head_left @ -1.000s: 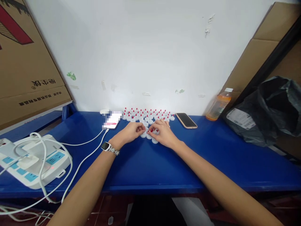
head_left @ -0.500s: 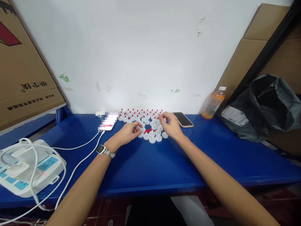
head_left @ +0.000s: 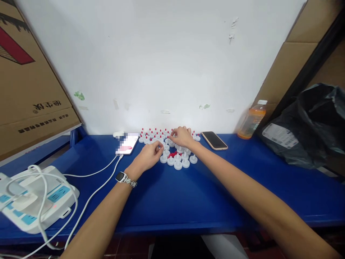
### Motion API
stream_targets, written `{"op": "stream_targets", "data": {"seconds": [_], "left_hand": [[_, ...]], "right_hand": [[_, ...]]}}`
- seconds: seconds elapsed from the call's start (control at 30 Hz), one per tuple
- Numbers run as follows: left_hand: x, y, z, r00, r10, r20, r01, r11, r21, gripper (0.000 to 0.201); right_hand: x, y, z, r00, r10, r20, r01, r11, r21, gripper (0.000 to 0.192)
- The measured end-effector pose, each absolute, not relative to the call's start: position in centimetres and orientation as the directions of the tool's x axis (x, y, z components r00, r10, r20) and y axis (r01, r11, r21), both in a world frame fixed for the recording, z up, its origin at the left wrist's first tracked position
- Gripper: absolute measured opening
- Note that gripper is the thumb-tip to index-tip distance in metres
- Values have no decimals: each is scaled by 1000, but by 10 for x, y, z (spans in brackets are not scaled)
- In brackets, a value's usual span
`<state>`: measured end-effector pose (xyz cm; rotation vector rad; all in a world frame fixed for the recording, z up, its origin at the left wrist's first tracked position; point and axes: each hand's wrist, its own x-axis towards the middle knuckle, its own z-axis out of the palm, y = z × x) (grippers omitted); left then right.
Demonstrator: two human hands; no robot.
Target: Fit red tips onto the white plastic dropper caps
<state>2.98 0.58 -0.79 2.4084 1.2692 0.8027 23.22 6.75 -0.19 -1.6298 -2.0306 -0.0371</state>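
Head view, looking down and forward across a blue table (head_left: 188, 194) set against a white wall (head_left: 161, 54).

Two bare forearms reach away from the viewer toward a cluster of small white caps (head_left: 178, 158) at the far middle of the table. Many caps in the far rows, close to the wall, carry red tips (head_left: 155, 130); the nearer caps sit in a loose group around a little heap of loose red pieces (head_left: 172, 154).

The left hand (head_left: 149, 155), with a wristwatch (head_left: 122, 177) on its wrist, rests at the left edge of the cluster. Its fingers are curled inward with thumb and forefinger pinched close together; something small may be between them, but that cannot be told. The nearest caps lie just right of its fingertips.

The right hand (head_left: 182, 136) lies farther away, over the far rows of tipped caps. Its fingers are bent down onto the caps, touching them; whether it grips one cannot be told. The heap of red pieces lies between the two hands, nearer than the right hand.

Left of the caps lies a phone with a lit screen (head_left: 127, 144), plugged into a white cable (head_left: 91, 189) that runs to a white power strip (head_left: 35, 198) at the near left. Right of the caps lies a dark phone (head_left: 214, 140), then an orange drink bottle (head_left: 250, 121) and a black plastic bag (head_left: 309, 126). A cardboard box (head_left: 29, 90) stands at the far left.
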Motion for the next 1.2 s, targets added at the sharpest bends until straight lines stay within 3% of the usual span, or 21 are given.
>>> {"op": "stream_targets", "data": {"seconds": [0.1, 0.2, 0.3, 0.43, 0.53, 0.67, 0.77, 0.93, 1.07, 1.2], "left_hand": [[31, 7, -11, 437, 827, 355, 649, -562, 512, 24], [32, 5, -9, 432, 826, 362, 637, -564, 526, 24], [33, 0, -3, 413, 821, 395, 612, -571, 547, 26], [44, -4, 12, 391, 781, 487, 558, -622, 550, 30], [60, -1, 23, 466, 690, 554, 594, -708, 382, 29], [74, 7, 30, 642, 596, 482, 647, -759, 78, 29], [71, 10, 27, 673, 566, 477, 629, -777, 34, 32], [67, 11, 15, 679, 530, 508, 525, -834, 169, 31], [84, 6, 11, 467, 679, 566, 508, -730, 457, 33], [87, 4, 17, 186, 812, 553, 459, -569, 682, 41]], "right_hand": [[220, 79, -4, -182, 917, 355, 923, 284, -260, 21], [217, 80, -3, -175, 907, 384, 916, 293, -275, 15], [226, 67, 4, -134, 857, 497, 856, 353, -378, 15], [244, 29, 10, -169, 817, 552, 633, 519, -574, 18], [249, 1, 7, -208, 787, 580, 557, 583, -592, 14], [245, -15, 0, -140, 803, 579, 478, 567, -671, 12], [244, -15, -3, -72, 812, 579, 369, 561, -741, 19], [244, -18, 1, -98, 833, 544, 347, 541, -766, 12], [241, -28, 9, -102, 689, 717, 525, 650, -550, 7], [247, -32, 12, -72, 621, 780, 671, 609, -423, 14]]}}
